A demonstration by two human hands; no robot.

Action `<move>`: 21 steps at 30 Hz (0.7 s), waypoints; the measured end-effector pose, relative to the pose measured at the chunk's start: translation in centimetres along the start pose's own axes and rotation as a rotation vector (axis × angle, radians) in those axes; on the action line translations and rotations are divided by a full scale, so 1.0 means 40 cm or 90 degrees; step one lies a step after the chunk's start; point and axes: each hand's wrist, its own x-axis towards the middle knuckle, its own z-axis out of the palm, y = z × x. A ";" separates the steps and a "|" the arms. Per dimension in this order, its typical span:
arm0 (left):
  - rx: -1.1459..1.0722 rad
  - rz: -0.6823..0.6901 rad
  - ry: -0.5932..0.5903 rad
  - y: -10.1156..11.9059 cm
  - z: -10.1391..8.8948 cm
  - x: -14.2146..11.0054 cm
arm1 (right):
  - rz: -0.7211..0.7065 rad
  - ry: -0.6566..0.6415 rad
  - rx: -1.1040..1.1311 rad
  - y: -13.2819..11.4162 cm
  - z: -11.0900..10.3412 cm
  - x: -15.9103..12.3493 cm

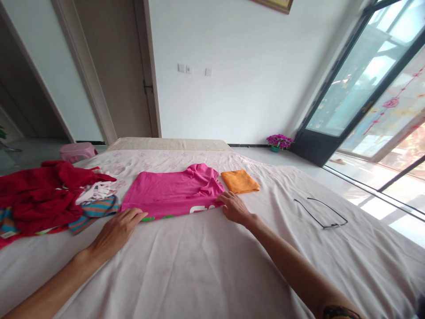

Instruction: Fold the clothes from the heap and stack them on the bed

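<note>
A bright pink T-shirt (166,190) lies spread on the bed, its near edge turned over so that green and white print shows along it. My left hand (117,230) has its fingers closed on the near left corner of the shirt. At the near right corner, my right hand (236,208) grips the fabric between thumb and fingers. Bunched cloth lies at the shirt's far right end. Just beyond my right hand is an orange cloth (241,180), folded into a flat square.
Left of the shirt is a heap of dark red and striped clothes (49,195). Eyeglasses (327,217) lie on the pale bed sheet (186,270) at the right. Past the bed stand a pink stool (78,150) and a pot of purple flowers (279,141).
</note>
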 end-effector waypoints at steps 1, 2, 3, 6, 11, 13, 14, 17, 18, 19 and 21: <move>-0.002 -0.004 -0.006 0.003 -0.005 0.010 | 0.006 -0.003 -0.020 -0.002 0.000 0.002; -0.005 -0.007 -0.011 0.007 -0.010 0.020 | 0.014 -0.003 -0.036 -0.004 0.000 0.007; -0.008 -0.009 -0.016 0.010 -0.016 0.028 | 0.017 -0.002 -0.048 -0.005 -0.002 0.011; -0.018 -0.010 -0.017 0.020 -0.042 0.022 | 0.007 0.007 -0.063 -0.010 -0.015 0.001; -0.046 0.062 -0.038 0.046 -0.078 -0.095 | -0.043 -0.036 -0.024 -0.042 -0.071 -0.127; -0.059 0.075 -0.051 0.056 -0.084 -0.141 | -0.062 -0.083 0.029 -0.057 -0.105 -0.176; -0.062 0.070 -0.053 0.061 -0.088 -0.154 | -0.062 -0.097 0.061 -0.063 -0.123 -0.191; -0.073 0.031 -0.051 0.095 -0.106 -0.138 | -0.016 -0.068 0.131 -0.079 -0.166 -0.189; -0.085 0.023 -0.053 0.115 -0.114 -0.116 | -0.001 -0.051 0.142 -0.085 -0.172 -0.176; -0.104 0.025 -0.060 0.142 -0.121 -0.087 | 0.006 -0.038 0.147 -0.094 -0.173 -0.159; -0.164 0.059 -0.073 0.206 -0.128 -0.020 | -0.013 -0.041 0.150 -0.117 -0.159 -0.120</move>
